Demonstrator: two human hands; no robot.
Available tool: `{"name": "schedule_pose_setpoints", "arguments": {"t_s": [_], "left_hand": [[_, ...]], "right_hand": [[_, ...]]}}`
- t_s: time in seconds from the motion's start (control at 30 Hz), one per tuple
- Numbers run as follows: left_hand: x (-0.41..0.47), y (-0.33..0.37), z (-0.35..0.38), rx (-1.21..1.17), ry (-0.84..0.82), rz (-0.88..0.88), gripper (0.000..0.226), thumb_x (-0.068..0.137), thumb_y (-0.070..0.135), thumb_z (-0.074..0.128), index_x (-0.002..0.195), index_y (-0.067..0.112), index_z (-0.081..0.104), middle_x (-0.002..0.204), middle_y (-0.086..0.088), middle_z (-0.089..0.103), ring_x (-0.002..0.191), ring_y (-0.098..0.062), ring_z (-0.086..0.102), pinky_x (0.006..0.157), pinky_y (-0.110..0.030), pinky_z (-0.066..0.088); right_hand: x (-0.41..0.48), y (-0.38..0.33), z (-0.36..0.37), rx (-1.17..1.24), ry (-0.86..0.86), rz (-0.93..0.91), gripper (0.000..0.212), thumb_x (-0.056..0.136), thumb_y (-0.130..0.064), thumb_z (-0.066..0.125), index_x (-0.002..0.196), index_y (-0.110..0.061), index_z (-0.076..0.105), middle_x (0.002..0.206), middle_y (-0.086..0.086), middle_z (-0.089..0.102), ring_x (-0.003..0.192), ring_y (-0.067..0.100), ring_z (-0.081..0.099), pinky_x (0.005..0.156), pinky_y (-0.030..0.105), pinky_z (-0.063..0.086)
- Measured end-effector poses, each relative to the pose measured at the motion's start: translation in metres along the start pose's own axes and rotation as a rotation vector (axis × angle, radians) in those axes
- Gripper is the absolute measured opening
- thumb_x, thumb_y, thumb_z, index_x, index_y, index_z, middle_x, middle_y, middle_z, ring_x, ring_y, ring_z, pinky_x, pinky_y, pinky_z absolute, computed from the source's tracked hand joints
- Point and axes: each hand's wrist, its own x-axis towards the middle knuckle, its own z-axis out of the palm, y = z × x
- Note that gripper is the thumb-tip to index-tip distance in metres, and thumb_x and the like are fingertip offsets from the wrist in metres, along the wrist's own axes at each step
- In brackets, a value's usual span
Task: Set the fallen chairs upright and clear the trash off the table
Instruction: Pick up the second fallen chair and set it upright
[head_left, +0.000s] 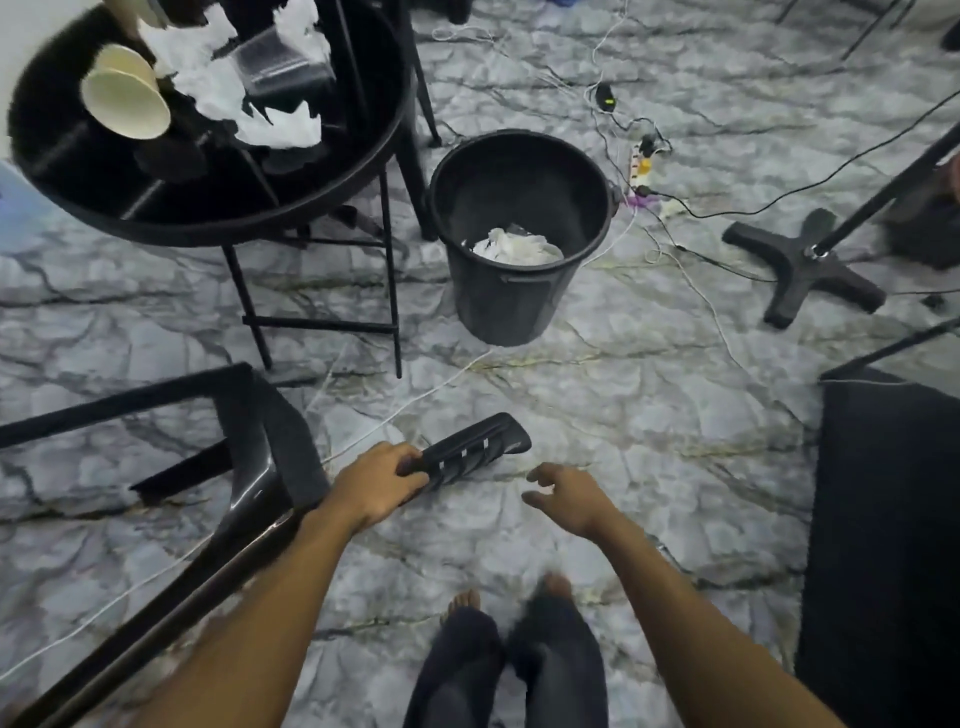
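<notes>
A black chair (249, 467) lies tipped on the marble floor at lower left, its legs pointing left. My left hand (376, 486) grips the chair's slatted backrest (475, 449), which sticks out to the right. My right hand (569, 496) hovers just right of the backrest, fingers apart, holding nothing. At upper left the round black table (93, 208) carries crumpled white paper (280, 127), a cream paper cup (124, 96) on its side and a clear plastic cup (283, 60). A black trash bucket (519, 239) with crumpled paper inside stands beside the table.
Cables and a power strip (644, 171) trail across the floor behind the bucket. A black cross-shaped stand base (802, 265) sits at right, and a dark panel (888, 519) fills the lower right. My bare feet (509, 597) stand just below the hands.
</notes>
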Motion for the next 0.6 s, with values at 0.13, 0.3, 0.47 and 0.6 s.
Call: {"name": "schedule_pose_setpoints", "arguments": {"t_s": [0.13, 0.3, 0.47, 0.6], "left_hand": [[0.075, 0.021, 0.021, -0.056, 0.042, -0.014, 0.042, 0.09, 0.048, 0.058, 0.129, 0.034, 0.055, 0.134, 0.004, 0.053, 0.123, -0.019, 0.052, 0.102, -0.035, 0.041], [0.16, 0.024, 0.06, -0.084, 0.061, -0.051, 0.043, 0.088, 0.048, 0.061, 0.128, 0.033, 0.055, 0.13, 0.0, 0.055, 0.121, -0.021, 0.053, 0.103, -0.04, 0.042], [0.219, 0.02, 0.092, -0.087, 0.077, -0.099, 0.047, 0.089, 0.045, 0.062, 0.132, 0.029, 0.054, 0.133, -0.003, 0.052, 0.122, -0.021, 0.052, 0.103, -0.035, 0.041], [0.244, 0.018, 0.109, -0.098, 0.05, -0.125, 0.046, 0.089, 0.044, 0.063, 0.132, 0.028, 0.055, 0.13, -0.006, 0.053, 0.118, -0.023, 0.054, 0.095, -0.03, 0.04]], "right_hand": [[0.079, 0.021, -0.019, -0.008, 0.029, -0.101, 0.041, 0.09, -0.032, 0.063, 0.127, -0.014, 0.058, 0.132, 0.007, 0.06, 0.117, 0.024, 0.056, 0.085, 0.025, 0.039], [0.18, 0.061, -0.017, -0.017, 0.042, -0.205, 0.05, 0.088, -0.036, 0.066, 0.132, -0.016, 0.053, 0.134, 0.008, 0.057, 0.123, 0.024, 0.052, 0.094, 0.028, 0.04], [0.249, 0.094, -0.001, 0.002, -0.033, -0.249, 0.064, 0.085, -0.053, 0.064, 0.138, -0.021, 0.047, 0.141, 0.005, 0.052, 0.129, 0.023, 0.047, 0.105, 0.036, 0.04], [0.279, 0.107, 0.007, 0.004, -0.088, -0.327, 0.057, 0.087, -0.047, 0.064, 0.135, -0.02, 0.051, 0.137, 0.006, 0.055, 0.124, 0.024, 0.052, 0.098, 0.032, 0.042]]}}
